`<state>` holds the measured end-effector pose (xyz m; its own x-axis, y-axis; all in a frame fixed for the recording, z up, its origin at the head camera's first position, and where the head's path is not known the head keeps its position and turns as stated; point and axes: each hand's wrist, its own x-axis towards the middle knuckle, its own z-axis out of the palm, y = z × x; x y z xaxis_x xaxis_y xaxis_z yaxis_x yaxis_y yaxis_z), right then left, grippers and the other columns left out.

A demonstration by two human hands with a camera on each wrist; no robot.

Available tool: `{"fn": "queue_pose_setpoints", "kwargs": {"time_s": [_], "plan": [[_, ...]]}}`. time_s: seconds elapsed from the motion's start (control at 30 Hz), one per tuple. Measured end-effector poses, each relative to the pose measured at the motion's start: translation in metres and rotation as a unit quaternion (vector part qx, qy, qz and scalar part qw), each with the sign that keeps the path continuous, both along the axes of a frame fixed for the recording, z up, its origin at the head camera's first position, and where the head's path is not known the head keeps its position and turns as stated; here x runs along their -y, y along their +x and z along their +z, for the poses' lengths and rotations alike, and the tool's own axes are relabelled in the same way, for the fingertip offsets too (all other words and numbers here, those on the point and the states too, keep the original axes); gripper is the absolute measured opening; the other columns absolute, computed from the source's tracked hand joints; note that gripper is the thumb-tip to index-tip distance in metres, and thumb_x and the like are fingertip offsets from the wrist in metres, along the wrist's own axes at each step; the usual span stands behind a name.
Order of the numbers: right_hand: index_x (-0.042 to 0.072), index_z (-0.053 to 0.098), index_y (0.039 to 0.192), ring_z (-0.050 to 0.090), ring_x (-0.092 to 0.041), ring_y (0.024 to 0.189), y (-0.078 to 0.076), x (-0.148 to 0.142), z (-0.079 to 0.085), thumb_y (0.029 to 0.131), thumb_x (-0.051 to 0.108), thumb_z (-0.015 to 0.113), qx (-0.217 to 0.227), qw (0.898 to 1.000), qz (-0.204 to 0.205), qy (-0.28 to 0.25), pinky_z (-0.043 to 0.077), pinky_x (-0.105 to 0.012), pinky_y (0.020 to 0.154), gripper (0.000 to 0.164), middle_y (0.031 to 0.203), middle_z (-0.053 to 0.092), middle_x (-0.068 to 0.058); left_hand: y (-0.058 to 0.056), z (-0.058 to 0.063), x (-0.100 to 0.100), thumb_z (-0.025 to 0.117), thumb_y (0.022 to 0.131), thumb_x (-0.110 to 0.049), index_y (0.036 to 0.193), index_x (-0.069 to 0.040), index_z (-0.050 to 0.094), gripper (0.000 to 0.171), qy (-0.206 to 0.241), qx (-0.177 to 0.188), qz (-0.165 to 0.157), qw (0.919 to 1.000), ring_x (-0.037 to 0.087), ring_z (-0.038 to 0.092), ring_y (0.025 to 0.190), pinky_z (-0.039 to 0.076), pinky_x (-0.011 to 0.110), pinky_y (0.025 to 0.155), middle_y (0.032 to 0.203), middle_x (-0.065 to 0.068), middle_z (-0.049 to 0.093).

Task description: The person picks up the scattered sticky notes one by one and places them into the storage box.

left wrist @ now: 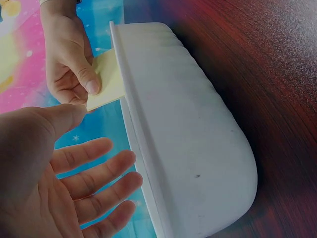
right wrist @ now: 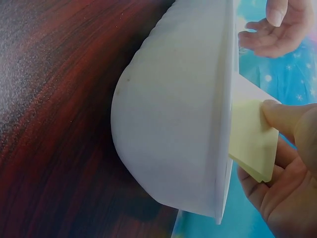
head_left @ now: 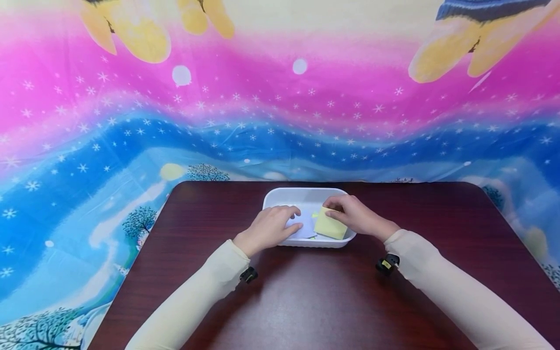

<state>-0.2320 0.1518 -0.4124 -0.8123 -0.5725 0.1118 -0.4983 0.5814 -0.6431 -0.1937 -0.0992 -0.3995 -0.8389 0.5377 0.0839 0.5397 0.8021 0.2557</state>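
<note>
A white plastic basin [head_left: 306,195] stands near the far edge of the table. My right hand [head_left: 360,216] pinches a pad of yellow sticky notes [head_left: 331,225] between thumb and fingers, over the basin's right half. In the right wrist view, the pad [right wrist: 251,134] shows a few layers at its lower corner, and part rises above the rim. Over the basin's left side, my left hand [head_left: 271,226] has its fingers apart and holds nothing. Between the hands, pale lilac-white paper [head_left: 306,228] lies in the basin with small yellow bits [head_left: 314,215] around it.
The dark red-brown table [head_left: 280,301] reaches toward me from the basin. Behind it hangs a pink and blue cloth [head_left: 262,107] printed with snowflakes. A small black device is strapped at each wrist, on the left [head_left: 248,275] and right [head_left: 387,264].
</note>
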Motion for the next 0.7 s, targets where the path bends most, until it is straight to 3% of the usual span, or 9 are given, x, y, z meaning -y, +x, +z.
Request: {"fn": "queue_pose_setpoints", "kwargs": {"time_s": [0.5,0.7], "plan": [[0.008,0.069,0.099,0.061,-0.013,0.081,-0.0078,0.0049,-0.0055,0.087,0.013,0.063,-0.019,0.999,-0.025,0.032,0.050,-0.033,0.071,0.013,0.090,0.067,-0.001,-0.0019,-0.0028,0.0019,0.053,0.091,-0.043,0.118,-0.016,0.063,0.040,0.004,-0.004,-0.002,1.0000,0.012,0.062,0.093,0.049,0.033,0.079,0.105,0.000,0.069],[0.007,0.066,0.104,0.060,-0.013,0.082,-0.0073,0.0096,-0.0048,0.088,0.019,0.063,-0.007,0.998,-0.036,0.045,0.050,-0.035,0.072,0.020,0.092,0.067,-0.003,-0.0032,-0.0046,0.0027,0.053,0.091,-0.043,0.118,-0.015,0.063,0.040,0.004,-0.002,-0.003,1.0000,0.011,0.062,0.093,0.049,0.033,0.079,0.104,0.000,0.069]]}}
